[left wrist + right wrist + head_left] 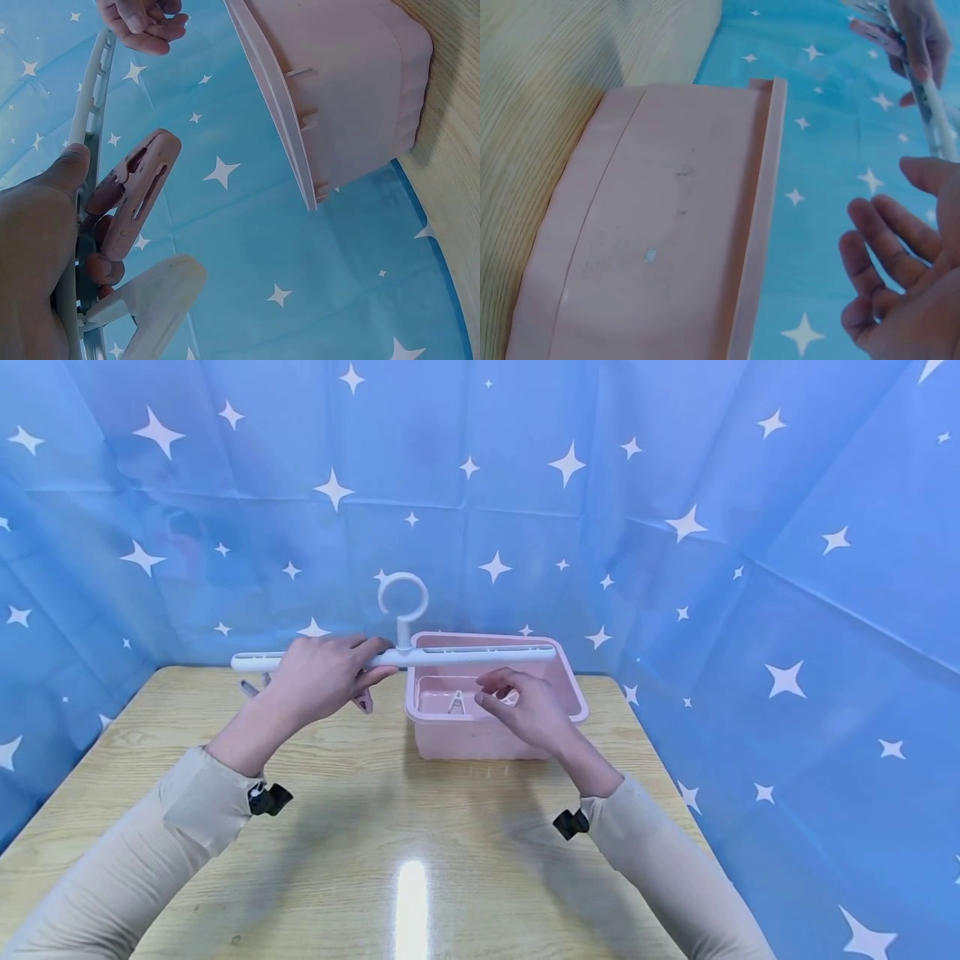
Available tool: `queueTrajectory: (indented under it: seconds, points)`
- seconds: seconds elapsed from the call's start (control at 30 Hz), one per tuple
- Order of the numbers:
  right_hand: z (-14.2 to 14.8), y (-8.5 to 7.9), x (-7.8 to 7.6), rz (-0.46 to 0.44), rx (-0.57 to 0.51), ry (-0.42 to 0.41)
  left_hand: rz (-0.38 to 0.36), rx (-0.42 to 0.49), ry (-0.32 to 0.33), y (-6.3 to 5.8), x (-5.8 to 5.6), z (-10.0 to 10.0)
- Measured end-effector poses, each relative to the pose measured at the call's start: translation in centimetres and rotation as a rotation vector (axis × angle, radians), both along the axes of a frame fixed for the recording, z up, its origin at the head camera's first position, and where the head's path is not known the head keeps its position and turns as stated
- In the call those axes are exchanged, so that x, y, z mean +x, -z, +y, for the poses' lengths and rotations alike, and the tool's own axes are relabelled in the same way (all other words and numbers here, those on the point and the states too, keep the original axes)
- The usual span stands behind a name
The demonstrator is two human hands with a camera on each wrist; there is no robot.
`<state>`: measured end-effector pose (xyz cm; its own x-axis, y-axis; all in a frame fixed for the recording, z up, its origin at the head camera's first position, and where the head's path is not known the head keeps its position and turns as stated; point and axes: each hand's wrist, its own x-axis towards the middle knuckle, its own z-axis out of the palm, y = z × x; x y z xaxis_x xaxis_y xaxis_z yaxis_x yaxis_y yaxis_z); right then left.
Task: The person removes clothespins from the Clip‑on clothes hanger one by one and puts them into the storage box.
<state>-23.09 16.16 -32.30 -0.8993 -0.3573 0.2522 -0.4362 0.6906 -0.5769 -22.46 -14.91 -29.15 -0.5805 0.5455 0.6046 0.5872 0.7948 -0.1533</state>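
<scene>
A white clip hanger with a round hook on top is held up level in my left hand, which grips its bar left of the hook. From the bar hang a pink clip, beside my left fingers, and a white clip. My right hand is over the front rim of a pink basket, its fingers loosely bent. Nothing lies between those fingers in the right wrist view. Inside the basket, a white clip shows left of my right hand, with more white partly behind the fingers.
The basket stands toward the back of a wooden table, below the right half of the hanger. A blue curtain with white stars surrounds the table at the back and sides.
</scene>
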Motion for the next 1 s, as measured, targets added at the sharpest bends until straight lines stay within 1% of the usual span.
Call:
queueTrajectory:
  seconds: [0.37,0.63,1.0]
  points:
    - [-0.5,-0.7,0.9,0.018,-0.007,-0.036,0.005,-0.006,0.002,0.0,0.0,0.1]
    - [-0.6,-0.8,1.1,0.017,-0.015,-0.052,-0.02,-0.012,-0.013,0.1,0.0,0.0]
    - [-1.0,-1.9,1.8,0.04,-0.031,-0.084,-0.016,-0.014,-0.021,0.1,-0.2,-0.1]
